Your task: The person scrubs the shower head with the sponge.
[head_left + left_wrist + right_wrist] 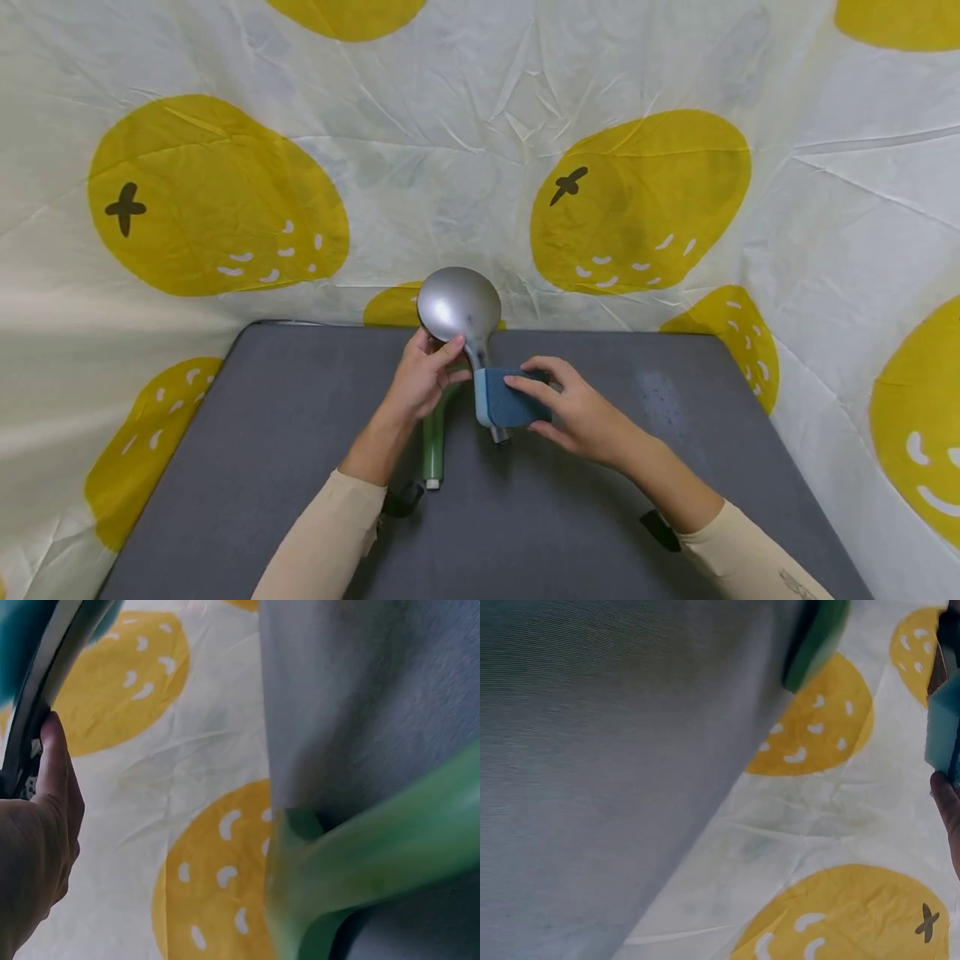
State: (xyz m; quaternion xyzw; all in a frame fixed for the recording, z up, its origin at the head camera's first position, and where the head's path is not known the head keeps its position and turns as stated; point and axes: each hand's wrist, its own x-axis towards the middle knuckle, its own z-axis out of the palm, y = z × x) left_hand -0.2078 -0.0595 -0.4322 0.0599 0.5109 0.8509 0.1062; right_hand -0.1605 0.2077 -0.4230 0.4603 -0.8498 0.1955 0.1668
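Observation:
A silver handheld shower head (459, 304) is raised over the grey table, its round back facing up and its handle pointing down toward me. My left hand (427, 373) holds it at the neck, thumb on top. In my right hand (581, 408) is a blue sponge (513, 398), pinched between fingers and thumb, its lighter side against the shower head's handle. The left wrist view shows the left hand (37, 832) at the shower head's rim. At the right wrist view's edge, the right hand (949, 817) grips the sponge (943, 731).
A green-handled object (432, 442) with a pale tip lies on the grey table (315, 392) below the left hand; its far end is hidden in the head view. Behind the table hangs a white cloth (450, 167) with yellow fruit prints. A whitish smear marks the table's right side.

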